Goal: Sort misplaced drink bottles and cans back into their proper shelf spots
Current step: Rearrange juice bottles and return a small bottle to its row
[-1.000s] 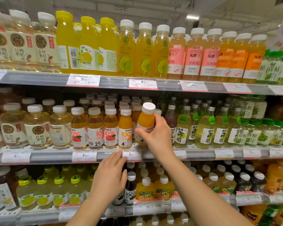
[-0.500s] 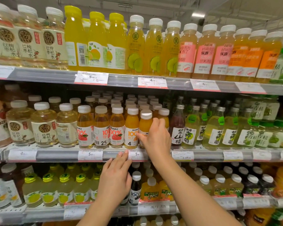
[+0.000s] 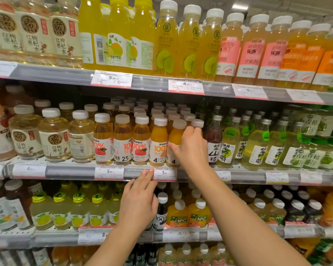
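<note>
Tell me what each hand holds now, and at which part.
The right hand grips the orange juice bottle around its body. The left hand holds nothing; its fingertips touch the shelf's price strip.

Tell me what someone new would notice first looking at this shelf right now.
The right hand grips an orange juice bottle at the middle shelf's front, beside a matching bottle. Below, the left hand rests straight fingers on the shelf edge. Bright yellow bottles crowd the top shelf.

The single head-worn camera is facing the drink shelves (image 3: 69, 170) close up, looking slightly downward (wide-angle, edges bowing).
</note>
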Tool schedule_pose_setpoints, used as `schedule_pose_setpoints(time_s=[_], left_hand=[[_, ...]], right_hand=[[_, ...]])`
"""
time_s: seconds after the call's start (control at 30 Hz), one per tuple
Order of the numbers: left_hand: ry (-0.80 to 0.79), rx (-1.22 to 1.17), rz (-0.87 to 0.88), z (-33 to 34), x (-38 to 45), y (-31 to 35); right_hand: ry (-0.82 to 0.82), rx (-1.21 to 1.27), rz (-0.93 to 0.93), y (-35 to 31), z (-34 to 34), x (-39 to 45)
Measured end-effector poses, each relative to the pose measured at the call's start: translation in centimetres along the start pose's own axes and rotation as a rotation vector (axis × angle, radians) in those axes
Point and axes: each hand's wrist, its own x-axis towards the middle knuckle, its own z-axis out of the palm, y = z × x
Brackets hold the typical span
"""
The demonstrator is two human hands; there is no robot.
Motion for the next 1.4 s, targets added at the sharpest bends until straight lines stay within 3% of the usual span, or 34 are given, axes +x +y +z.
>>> schedule_pose_setpoints(time_s=[0.33, 0.43, 0.6, 0.7, 0.8, 0.87, 1.1, 1.4], left_hand=[[-0.024, -0.010, -0.010, -0.6, 0.2, 0.1], [-0.055, 0.034, 0.000, -1.3, 0.3, 0.1], [-0.146, 0.078, 0.019, -5.9, 3.3, 1.0], [-0.030, 0.023, 0.032, -9.6, 6.8, 1.9], [0.125, -0.018, 0.024, -12.7, 10.9, 2.7], [0.144, 0.036, 0.015, -13.8, 13.6, 3.0], [-0.166, 0.308, -0.043, -13.9, 18.2, 3.7], [-0.210, 0.195, -0.079, -13.8, 19.3, 2.8]], right_hand=[[-0.029, -0.223, -0.068, 0.2, -0.9, 0.2], [-0.058, -0.199, -0.119, 1.6, -2.0, 0.7], [0.044, -0.086, -0.150, 4.3, -5.1, 2.6], [0.005, -0.088, -0.145, 4.7, -6.5, 4.6], [-0.120, -0.120, -0.137, 4.4, -6.8, 6.1], [-0.210, -0.137, -0.111, 4.1, -6.7, 6.8], [-0.388, -0.208, -0.039, 3.1, -5.7, 9.2], [-0.399, -0.112, -0.132, 4.1, -6.1, 9.3]])
